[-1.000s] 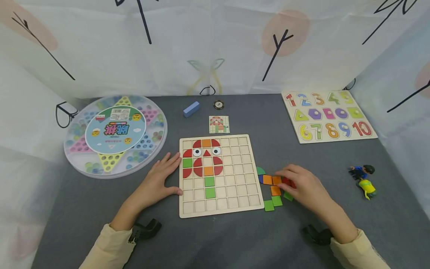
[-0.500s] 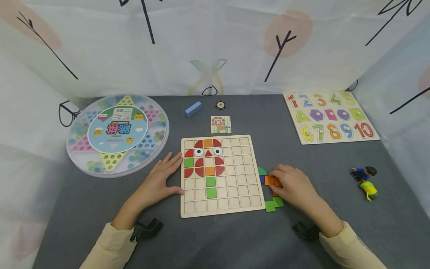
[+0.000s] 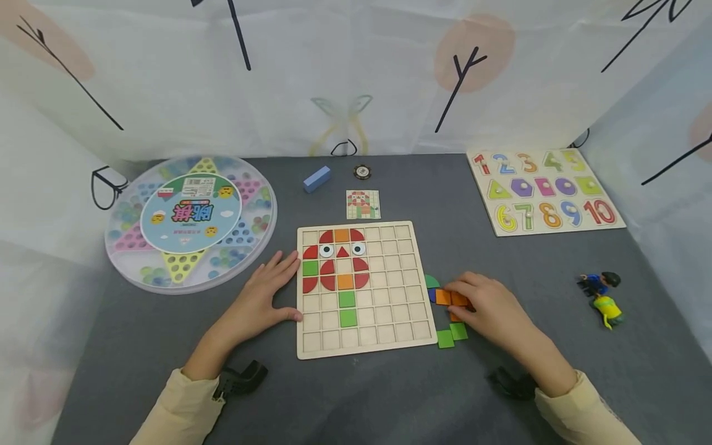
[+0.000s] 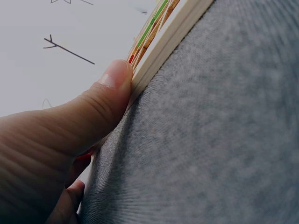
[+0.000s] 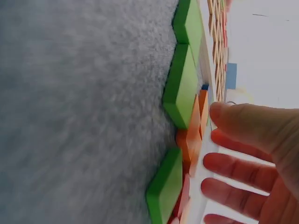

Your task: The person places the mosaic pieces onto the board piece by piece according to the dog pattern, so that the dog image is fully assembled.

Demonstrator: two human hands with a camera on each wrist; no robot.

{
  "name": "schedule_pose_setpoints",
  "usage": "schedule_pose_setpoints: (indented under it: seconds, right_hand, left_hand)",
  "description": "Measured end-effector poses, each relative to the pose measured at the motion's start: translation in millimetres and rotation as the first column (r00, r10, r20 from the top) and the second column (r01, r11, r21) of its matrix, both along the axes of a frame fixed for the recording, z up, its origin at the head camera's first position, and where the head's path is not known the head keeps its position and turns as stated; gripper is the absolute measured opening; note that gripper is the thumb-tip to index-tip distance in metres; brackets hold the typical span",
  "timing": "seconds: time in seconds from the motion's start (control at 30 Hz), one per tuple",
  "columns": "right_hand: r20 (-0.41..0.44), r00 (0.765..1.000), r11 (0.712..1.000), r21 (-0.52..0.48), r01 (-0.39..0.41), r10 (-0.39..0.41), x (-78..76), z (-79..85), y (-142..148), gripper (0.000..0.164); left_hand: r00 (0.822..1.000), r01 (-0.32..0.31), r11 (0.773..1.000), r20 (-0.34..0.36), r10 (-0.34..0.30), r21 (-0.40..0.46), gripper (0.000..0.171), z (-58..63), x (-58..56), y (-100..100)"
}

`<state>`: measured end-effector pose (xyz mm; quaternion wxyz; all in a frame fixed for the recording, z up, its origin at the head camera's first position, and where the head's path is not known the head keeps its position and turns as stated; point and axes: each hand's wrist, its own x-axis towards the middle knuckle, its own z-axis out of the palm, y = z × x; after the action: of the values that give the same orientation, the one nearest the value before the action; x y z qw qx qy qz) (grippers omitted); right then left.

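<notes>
A wooden grid board [image 3: 389,321] lies on the table with an owl-like pattern of red, orange and green tiles and two eye tiles at its upper left. My left hand [image 3: 258,296] rests at the board's left edge, fingers spread; in the left wrist view the thumb [image 4: 105,93] presses against the board's side. My right hand [image 3: 492,306] is over the loose tiles right of the board, fingertips at an orange tile [image 3: 443,297]. In the right wrist view its fingers [image 5: 238,168] are extended with nothing between them. Green tiles [image 3: 445,339] lie just below.
A small pattern card [image 3: 363,204], a blue block [image 3: 317,180] and a round token [image 3: 362,172] lie behind the board. A round Chinese checkers set [image 3: 191,225] sits at left, a number puzzle board [image 3: 545,193] at back right, toy figures [image 3: 606,303] at right.
My right hand has shifted left from the red tiles to the orange ones, covering the red tiles and the green one below them. The left hand stays at the board's edge.
</notes>
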<state>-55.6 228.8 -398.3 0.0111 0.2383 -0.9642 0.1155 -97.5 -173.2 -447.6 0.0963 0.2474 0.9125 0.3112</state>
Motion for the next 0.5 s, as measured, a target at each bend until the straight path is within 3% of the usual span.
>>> schedule_pose_setpoints:
  seconds: [0.13,0.3,0.5]
  right_hand:
    - [-0.003,0.995,0.992,-0.068,-0.104,0.104,9.6,2.2,6,0.035]
    - [0.017,0.968,0.967,-0.067,-0.247,0.249,23.5,-2.9,6,0.037]
    - [-0.010,0.970,0.969,-0.041,-0.242,0.242,30.2,-5.5,1,0.033]
  left_hand:
    - [1.000,-0.002,1.000,0.000,0.002,-0.002,0.101,0.4,-0.1,-1]
    - [1.000,-0.003,1.000,-0.012,0.003,0.005,0.101,0.6,-0.2,-2]
    - [1.000,0.001,1.000,-0.004,-0.001,-0.005,0.101,0.1,-0.2,-1]
